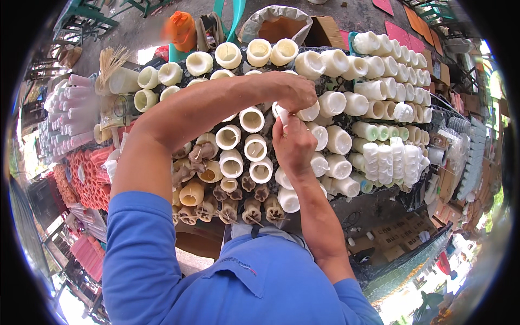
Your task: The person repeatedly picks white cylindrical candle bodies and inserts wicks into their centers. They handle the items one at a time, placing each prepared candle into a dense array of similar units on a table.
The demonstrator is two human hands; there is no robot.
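Observation:
Many cream, thick-walled cylinders with round hollows, which look like candle moulds (pixel 252 119), stand close together on the table before me. Threadlike wicks show in some of them. My left hand (pixel 295 92) reaches across the rows with its fingers curled; whatever they pinch is hidden. Just below it, my right hand (pixel 295 143) is closed around a small white piece (pixel 282 115), whose upper end shows by the thumb. Filled white cylinders (pixel 339 140) stand right beside my right hand. Near my body are smaller brown, flower-shaped moulds (pixel 252 210) with thin sticks across them.
White candles (pixel 383 162) lie in rows at the right. Pink sticks (pixel 70 116) and orange-pink ring-shaped pieces (pixel 89 176) are piled on the left. A bundle of thin sticks (pixel 112 62) stands at the far left. Behind the table are an open sack (pixel 276 16) and a cardboard box (pixel 323 31).

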